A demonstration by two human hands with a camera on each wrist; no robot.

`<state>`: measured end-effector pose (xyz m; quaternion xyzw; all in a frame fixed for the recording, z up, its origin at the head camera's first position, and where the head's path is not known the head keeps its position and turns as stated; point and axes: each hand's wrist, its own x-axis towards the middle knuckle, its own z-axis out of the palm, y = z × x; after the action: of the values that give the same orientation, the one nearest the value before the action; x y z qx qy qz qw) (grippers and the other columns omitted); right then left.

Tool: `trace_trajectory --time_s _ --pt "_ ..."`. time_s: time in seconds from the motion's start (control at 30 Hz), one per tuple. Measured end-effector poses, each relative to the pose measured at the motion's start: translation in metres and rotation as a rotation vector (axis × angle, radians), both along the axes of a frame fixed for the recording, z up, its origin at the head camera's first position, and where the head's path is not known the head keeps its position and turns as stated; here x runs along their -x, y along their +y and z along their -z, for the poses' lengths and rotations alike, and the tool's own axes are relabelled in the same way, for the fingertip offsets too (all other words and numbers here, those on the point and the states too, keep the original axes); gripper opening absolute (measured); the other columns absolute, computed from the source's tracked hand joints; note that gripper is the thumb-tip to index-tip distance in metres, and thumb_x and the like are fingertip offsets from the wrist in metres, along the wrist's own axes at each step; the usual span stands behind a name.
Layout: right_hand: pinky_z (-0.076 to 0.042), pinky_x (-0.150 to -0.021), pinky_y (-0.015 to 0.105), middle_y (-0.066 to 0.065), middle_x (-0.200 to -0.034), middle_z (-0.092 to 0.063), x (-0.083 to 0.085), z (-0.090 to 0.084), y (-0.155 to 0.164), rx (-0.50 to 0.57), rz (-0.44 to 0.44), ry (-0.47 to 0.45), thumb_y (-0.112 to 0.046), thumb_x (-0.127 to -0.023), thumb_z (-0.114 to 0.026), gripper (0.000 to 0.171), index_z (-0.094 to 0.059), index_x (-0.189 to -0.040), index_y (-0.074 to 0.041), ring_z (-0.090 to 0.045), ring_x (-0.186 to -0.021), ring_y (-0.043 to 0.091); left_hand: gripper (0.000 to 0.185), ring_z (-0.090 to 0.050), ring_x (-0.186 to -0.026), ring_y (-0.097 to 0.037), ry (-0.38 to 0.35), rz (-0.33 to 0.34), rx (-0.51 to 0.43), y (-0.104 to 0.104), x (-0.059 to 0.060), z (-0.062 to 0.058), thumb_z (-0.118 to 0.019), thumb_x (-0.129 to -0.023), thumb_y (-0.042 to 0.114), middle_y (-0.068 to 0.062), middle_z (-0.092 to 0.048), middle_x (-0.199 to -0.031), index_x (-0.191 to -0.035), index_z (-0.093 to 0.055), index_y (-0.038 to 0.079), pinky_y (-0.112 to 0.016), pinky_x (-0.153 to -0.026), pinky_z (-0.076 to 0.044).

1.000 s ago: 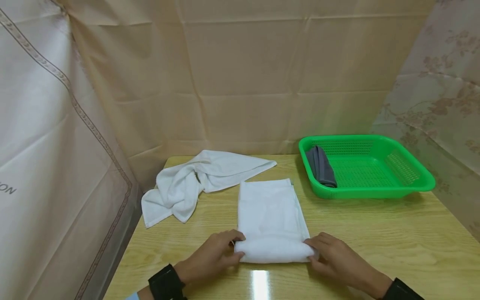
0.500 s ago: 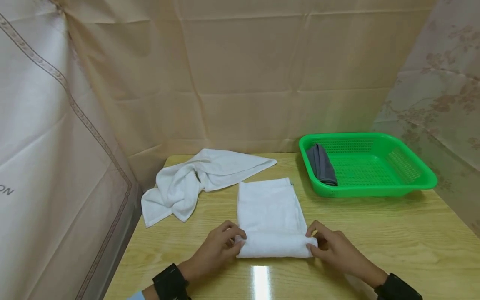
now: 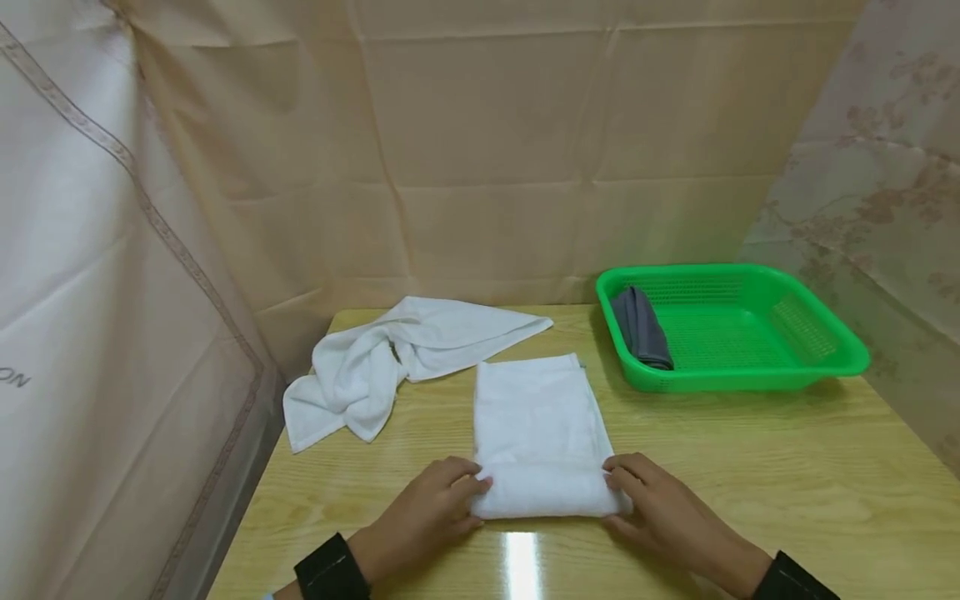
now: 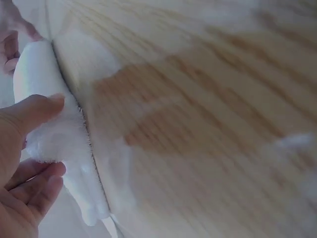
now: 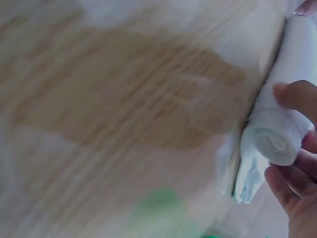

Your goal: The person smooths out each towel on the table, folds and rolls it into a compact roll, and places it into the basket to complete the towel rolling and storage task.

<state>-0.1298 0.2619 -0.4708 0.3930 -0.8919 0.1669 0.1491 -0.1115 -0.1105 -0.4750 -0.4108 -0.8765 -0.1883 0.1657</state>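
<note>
A folded white towel (image 3: pixel 536 417) lies flat on the wooden table (image 3: pixel 750 467), its near end rolled into a tube (image 3: pixel 543 493). My left hand (image 3: pixel 438 508) grips the left end of the roll (image 4: pixel 52 144), thumb on top and fingers beneath. At the other end my right hand (image 3: pixel 652 500) holds the roll (image 5: pixel 277 134) the same way, with the spiral of the roll showing in the right wrist view.
A crumpled white towel (image 3: pixel 375 358) lies at the back left of the table. A green perforated basket (image 3: pixel 750 342) stands at the back right with a rolled grey cloth (image 3: pixel 641 329) inside. Beige curtains (image 3: pixel 487 150) enclose the table.
The roll at the towel's near end has been turned further away from me and grown thicker; both hands moved forward with it and shifted their grip.
</note>
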Motion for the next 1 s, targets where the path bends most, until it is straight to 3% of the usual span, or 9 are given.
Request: trace_trajectory --time_s 0.1,0.2,0.33,0.43,0.53,0.67,0.77,0.87,1.0 --pt "-0.058 -0.079 0.032 0.002 -0.114 -0.063 0.002 -0.002 -0.002 -0.005 0.001 -0.024 -0.015 -0.073 -0.091 0.046 -0.066 -0.111 -0.009 -0.063 -0.1 0.014 0.048 -0.064 -0.107 -0.02 0.041 -0.014 -0.002 0.003 0.0 0.002 -0.09 -0.078 0.017 -0.008 -0.066 -0.117 -0.121 -0.073 0.006 -0.032 -0.091 -0.054" --pt "-0.058 -0.078 0.031 0.002 -0.111 -0.065 0.005 -0.005 -0.004 0.013 0.032 -0.117 -0.015 -0.079 -0.085 0.037 -0.066 -0.11 -0.009 -0.063 -0.098 0.012 0.045 -0.065 -0.105 -0.018 -0.003 -0.048 -0.018 0.003 0.0 0.002 -0.087 -0.079 0.015 -0.008 -0.067 -0.116 -0.121 -0.073 0.006 -0.029 -0.09 -0.055" --pt "-0.056 -0.073 0.027 -0.002 -0.107 -0.067 0.011 -0.007 -0.005 0.111 0.063 -0.34 -0.015 -0.089 -0.079 0.023 -0.067 -0.109 -0.01 -0.061 -0.092 0.006 0.038 -0.062 -0.104 -0.011 -0.233 -0.078 -0.072 0.002 0.003 -0.001 -0.081 -0.087 0.015 -0.003 -0.069 -0.117 -0.123 -0.071 0.007 -0.025 -0.089 -0.054" --pt "-0.052 -0.069 0.025 -0.005 -0.103 -0.068 0.014 -0.009 -0.003 0.199 0.061 -0.509 -0.017 -0.096 -0.074 0.016 -0.068 -0.11 -0.012 -0.059 -0.085 0.002 0.032 -0.058 -0.088 -0.004 -0.434 -0.082 -0.141 0.0 0.006 -0.003 -0.077 -0.093 0.015 0.002 -0.068 -0.102 -0.123 -0.07 0.008 -0.022 -0.079 -0.053" --pt "-0.05 -0.07 0.023 -0.006 -0.104 -0.068 0.019 -0.008 0.0 0.247 0.062 -0.628 -0.024 -0.1 -0.07 0.016 -0.067 -0.113 -0.014 -0.057 -0.087 0.001 0.03 -0.051 -0.067 0.0 -0.589 -0.076 -0.221 -0.001 0.009 -0.004 -0.073 -0.097 0.02 0.007 -0.059 -0.077 -0.125 -0.069 0.009 -0.019 -0.064 -0.049" --pt "-0.048 -0.069 0.025 -0.002 -0.1 -0.068 0.028 -0.009 0.001 0.288 0.078 -0.763 -0.028 -0.103 -0.066 0.028 -0.057 -0.124 -0.012 -0.057 -0.084 0.008 0.03 -0.047 -0.056 0.001 -0.701 -0.086 -0.294 -0.001 0.014 -0.003 -0.068 -0.101 0.027 0.01 -0.058 -0.065 -0.127 -0.068 0.012 -0.019 -0.055 -0.045" --pt "-0.045 -0.065 0.026 0.002 -0.092 -0.066 0.034 -0.01 0.0 0.325 0.11 -0.864 -0.029 -0.103 -0.065 0.038 -0.044 -0.131 -0.012 -0.055 -0.077 0.014 0.029 -0.049 -0.055 0.0 -0.716 -0.103 -0.297 0.0 0.019 -0.003 -0.065 -0.103 0.029 0.009 -0.063 -0.068 -0.127 -0.068 0.012 -0.02 -0.052 -0.044" --pt "-0.04 -0.061 0.026 0.001 -0.081 -0.057 0.035 -0.01 -0.002 0.348 0.155 -0.868 -0.031 -0.103 -0.065 0.035 -0.044 -0.125 -0.014 -0.051 -0.073 0.014 0.027 -0.051 -0.058 -0.001 -0.71 -0.133 -0.282 0.001 0.024 -0.004 -0.064 -0.104 0.029 0.009 -0.065 -0.073 -0.124 -0.069 0.011 -0.021 -0.053 -0.046" --pt "-0.042 -0.06 0.024 -0.003 -0.081 -0.053 0.032 -0.008 -0.007 0.339 0.19 -0.656 -0.028 -0.1 -0.07 0.016 -0.058 -0.105 -0.019 -0.049 -0.071 0.01 0.022 -0.055 -0.069 -0.005 -0.662 -0.159 -0.28 0.003 0.028 -0.005 -0.067 -0.102 0.027 0.008 -0.062 -0.088 -0.117 -0.071 0.011 -0.023 -0.061 -0.049"
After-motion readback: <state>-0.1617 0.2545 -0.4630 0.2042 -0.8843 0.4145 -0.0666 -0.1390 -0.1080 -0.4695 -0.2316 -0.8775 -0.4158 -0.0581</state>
